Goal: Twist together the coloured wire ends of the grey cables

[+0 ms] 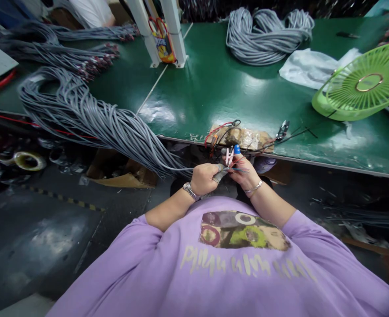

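My left hand [205, 179] is closed around the end of a grey cable [185, 169], with grey wrapping on some of its fingertips. Thin coloured wires [239, 165] fan out of that end and are pinched in my right hand [246, 175], where a blue cover [237, 149] sits on one finger. A small pink and white piece [229, 156] shows at the right fingertips; its kind is unclear. The cable runs left into a long bundle of grey cables [115, 125] draped over the table edge. Both hands are just in front of that edge, close together.
On the green table [194, 97] lies a worn block [247, 138] with red and black leads. A green fan [366, 83], a plastic bag [309, 66], a coiled cable bundle [267, 37] and a white post [174, 31] stand or lie beyond. A cardboard box [121, 169] is below.
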`<state>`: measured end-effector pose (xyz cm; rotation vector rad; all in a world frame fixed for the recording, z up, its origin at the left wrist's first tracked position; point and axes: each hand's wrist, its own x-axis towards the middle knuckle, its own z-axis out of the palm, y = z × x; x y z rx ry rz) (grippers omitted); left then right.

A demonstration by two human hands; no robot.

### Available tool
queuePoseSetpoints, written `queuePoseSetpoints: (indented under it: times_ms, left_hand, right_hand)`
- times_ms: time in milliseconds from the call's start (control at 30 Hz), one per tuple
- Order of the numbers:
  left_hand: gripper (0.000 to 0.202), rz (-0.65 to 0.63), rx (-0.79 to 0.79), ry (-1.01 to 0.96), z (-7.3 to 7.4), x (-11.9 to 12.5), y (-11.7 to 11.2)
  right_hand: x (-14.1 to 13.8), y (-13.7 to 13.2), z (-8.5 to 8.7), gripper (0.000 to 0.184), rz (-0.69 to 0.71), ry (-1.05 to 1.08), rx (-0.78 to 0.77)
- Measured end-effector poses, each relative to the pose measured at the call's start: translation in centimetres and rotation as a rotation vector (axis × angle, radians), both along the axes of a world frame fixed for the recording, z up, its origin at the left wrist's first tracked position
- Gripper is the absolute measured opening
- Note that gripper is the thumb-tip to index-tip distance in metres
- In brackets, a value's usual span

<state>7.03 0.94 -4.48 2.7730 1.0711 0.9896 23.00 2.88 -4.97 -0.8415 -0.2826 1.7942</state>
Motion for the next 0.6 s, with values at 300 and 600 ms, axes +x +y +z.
queuePoseSetpoints:
  times_ms: [300, 600]
  left_hand:
    - [0.028, -0.045, -0.033, -0.008, 0.5, -0.3, -0.7]
    - [0.023, -0.095, -0.085, 0.008, 1.5, -2.7, -3.8]
  right_hand:
    - [-0.2, -0.8, -0.7, 0.051, -0.007, 0.119, 0.010]
    - [1.0, -1.9, -2.2, 0.052, 0.063, 0.178, -0.014]
